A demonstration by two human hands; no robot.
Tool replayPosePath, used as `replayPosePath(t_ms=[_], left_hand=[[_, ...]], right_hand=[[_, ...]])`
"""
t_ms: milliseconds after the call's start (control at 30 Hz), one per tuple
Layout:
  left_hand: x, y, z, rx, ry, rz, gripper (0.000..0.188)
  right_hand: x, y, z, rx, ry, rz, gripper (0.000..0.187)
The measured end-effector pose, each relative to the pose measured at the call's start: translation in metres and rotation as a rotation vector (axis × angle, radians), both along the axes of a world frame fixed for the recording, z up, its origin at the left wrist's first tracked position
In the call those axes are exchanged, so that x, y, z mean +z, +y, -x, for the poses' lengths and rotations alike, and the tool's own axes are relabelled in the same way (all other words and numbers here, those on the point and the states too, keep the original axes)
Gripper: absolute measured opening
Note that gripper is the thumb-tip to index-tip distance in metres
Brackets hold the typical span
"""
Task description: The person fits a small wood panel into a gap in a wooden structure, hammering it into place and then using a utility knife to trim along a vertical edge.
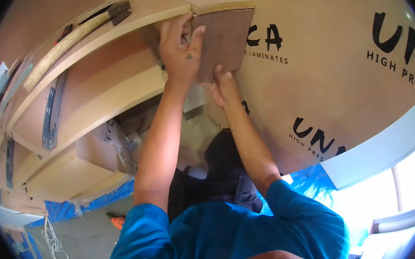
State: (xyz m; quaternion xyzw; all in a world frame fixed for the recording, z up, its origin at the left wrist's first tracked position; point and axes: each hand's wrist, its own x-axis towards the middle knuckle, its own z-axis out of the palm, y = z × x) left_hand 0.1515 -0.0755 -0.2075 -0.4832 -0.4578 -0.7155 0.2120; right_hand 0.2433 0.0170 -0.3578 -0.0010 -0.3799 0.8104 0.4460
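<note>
A small brown wooden panel (223,42) stands upright at the front of a cabinet opening, just beneath a raw-edged board (223,4). My left hand (181,50) grips its left edge near the top, with the thumb along the panel's face and the fingertips reaching up to the board. Lower down, my right hand (222,85) pinches the bottom edge, its thumb on the face and the other fingers partly hidden below. What lies behind the panel is hidden.
A wooden-handled hammer (76,40) lies on the cabinet top at left. Metal drawer slides (51,116) are fixed inside the cabinet. A large film-covered panel (331,79) rises at right. An orange power tool (116,220) and a white coiled cable (53,241) lie at lower left.
</note>
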Motion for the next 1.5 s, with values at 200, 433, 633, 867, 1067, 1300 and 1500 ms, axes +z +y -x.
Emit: replayPosePath(t_ms=[200,433,633,867,1067,1300,1500], left_hand=[[-0.014,-0.03,-0.019,-0.098,-0.068,0.121,0.046],[-0.046,-0.111,0.003,-0.224,-0.309,-0.074,0.052],[-0.077,-0.196,0.036,-0.278,-0.454,-0.052,0.058],[-0.12,-0.227,0.047,-0.26,-0.468,0.139,0.062],[-0.122,-0.231,0.05,-0.276,-0.464,0.175,0.059],[-0.124,-0.219,0.052,-0.3,-0.456,0.172,0.057],[-0.125,-0.212,0.056,-0.326,-0.441,0.15,0.058]], right_hand=[[-0.003,-0.027,-0.015,-0.133,-0.077,0.028,0.037],[0.06,-0.038,-0.117,-0.16,-1.237,-1.22,0.024],[0.195,-0.064,-0.085,-1.151,-0.58,-1.213,0.039],[0.224,-0.017,-0.015,-1.424,-0.636,-1.799,0.038],[0.222,-0.003,0.001,-1.393,-0.536,-1.853,0.032],[0.221,-0.001,0.004,-1.283,-0.433,-1.82,0.032],[0.22,-0.003,0.006,-1.251,-0.421,-1.773,0.032]])
